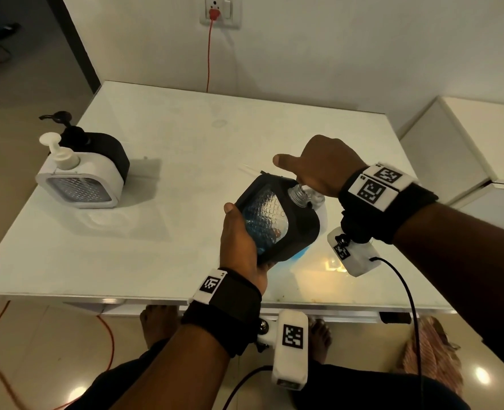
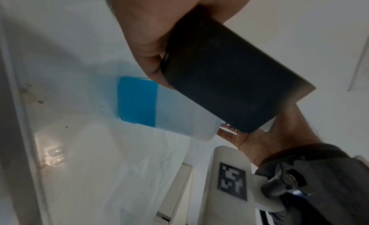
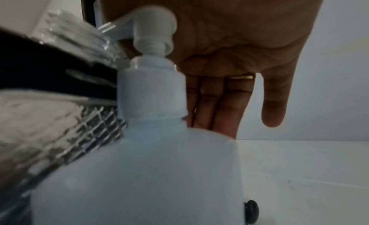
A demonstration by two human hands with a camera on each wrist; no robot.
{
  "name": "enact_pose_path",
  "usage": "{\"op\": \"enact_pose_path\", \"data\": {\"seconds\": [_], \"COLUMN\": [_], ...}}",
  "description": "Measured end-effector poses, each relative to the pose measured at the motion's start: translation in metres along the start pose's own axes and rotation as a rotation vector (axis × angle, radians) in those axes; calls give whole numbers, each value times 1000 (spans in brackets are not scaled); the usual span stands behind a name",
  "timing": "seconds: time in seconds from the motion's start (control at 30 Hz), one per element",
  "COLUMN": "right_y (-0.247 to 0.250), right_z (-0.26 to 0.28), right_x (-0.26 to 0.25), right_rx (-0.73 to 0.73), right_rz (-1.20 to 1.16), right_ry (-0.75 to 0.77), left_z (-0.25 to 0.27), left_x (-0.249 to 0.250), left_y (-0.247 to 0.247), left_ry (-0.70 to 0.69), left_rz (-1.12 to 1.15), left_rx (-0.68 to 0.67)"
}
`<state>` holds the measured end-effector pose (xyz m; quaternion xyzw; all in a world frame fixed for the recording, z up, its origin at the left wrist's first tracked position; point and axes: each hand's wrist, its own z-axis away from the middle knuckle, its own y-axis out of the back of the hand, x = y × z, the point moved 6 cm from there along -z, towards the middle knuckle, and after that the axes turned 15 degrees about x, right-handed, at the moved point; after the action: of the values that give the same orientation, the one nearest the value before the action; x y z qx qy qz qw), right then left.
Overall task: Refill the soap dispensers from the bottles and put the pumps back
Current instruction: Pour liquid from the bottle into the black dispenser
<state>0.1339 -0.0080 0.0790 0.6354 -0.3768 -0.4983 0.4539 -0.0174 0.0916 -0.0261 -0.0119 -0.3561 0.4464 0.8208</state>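
Note:
My left hand [image 1: 238, 241] grips a black soap dispenser [image 1: 277, 220] and holds it tilted above the table. Its clear threaded neck [image 1: 299, 193] is bare, with no pump on it. Behind it stands a white refill bottle [image 2: 165, 115] partly filled with blue liquid; the head view shows only its edge [image 1: 323, 214]. My right hand [image 1: 312, 170] lies over that bottle's white pump head [image 3: 153, 23], palm on top and fingers [image 3: 235, 102] straight. The pump's spout points at the dispenser's neck. In the left wrist view my left hand [image 2: 147, 39] wraps the black body [image 2: 219, 80].
At the table's [image 1: 185, 128] far left stand a white dispenser [image 1: 79, 184] and a black one [image 1: 105, 155], both with pumps on. A thin white tube [image 1: 249, 168] lies beyond my hands. A white cabinet [image 1: 452, 137] stands to the right. The table's front edge is close to me.

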Motion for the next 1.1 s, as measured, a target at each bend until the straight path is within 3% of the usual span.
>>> {"op": "enact_pose_path", "data": {"seconds": [0.23, 0.4, 0.63, 0.93, 1.1], "right_y": [0, 0, 1, 1, 3], "right_z": [1, 3, 1, 0, 1], "right_x": [0, -6, 2, -5, -2], "right_rx": [-25, -125, 13, -62, -18], "right_rz": [24, -22, 58, -51, -4], "right_ry": [16, 34, 4, 9, 19], "left_z": [0, 1, 3, 1, 1], "left_x": [-1, 0, -1, 3, 0], "left_y": [-1, -1, 0, -3, -3], "left_ry": [1, 1, -5, -20, -8], "left_rz": [17, 17, 17, 34, 23], "left_rx": [-7, 0, 2, -19, -25]}}
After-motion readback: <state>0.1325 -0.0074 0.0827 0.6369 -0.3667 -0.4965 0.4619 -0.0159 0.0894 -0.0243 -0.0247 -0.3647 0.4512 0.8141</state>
